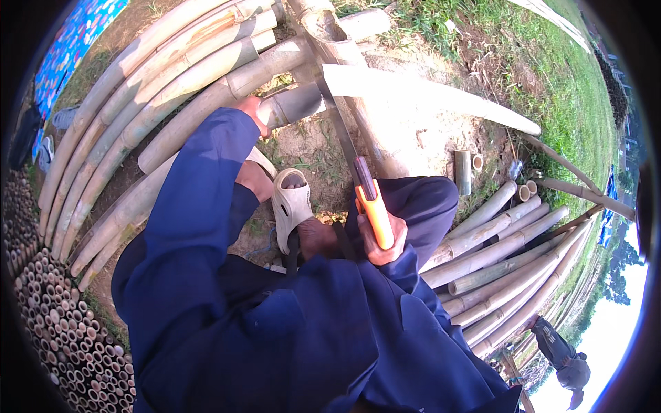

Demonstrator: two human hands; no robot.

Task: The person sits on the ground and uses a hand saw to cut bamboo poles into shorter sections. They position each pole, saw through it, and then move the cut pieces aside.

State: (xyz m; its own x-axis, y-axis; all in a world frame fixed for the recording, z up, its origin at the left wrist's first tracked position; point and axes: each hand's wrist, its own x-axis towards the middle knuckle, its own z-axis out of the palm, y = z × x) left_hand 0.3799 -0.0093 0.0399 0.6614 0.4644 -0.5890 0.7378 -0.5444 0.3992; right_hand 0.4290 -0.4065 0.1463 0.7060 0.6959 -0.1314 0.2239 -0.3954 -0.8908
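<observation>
My right hand [385, 241] is wrapped round the orange handle of a hand saw [342, 131], its blade pointing away from me. The blade's far part crosses a thick bamboo pole [292, 105], at the border between its shaded part and its sunlit part. I cannot tell how deep the blade sits. Left of the blade, my left hand [255, 115] grips the same pole, its fingers partly hidden by the sleeve. Under the pole runs another thick bamboo [372, 131], pointing away from me, with an open notch near its far end.
Long bamboo poles [131, 124] lie side by side at the left. More poles [496, 241] lie at the right, near a short cut bamboo piece [463, 172]. Many cut bamboo ends [69, 330] are stacked at the lower left. Another person [561, 354] is at the lower right.
</observation>
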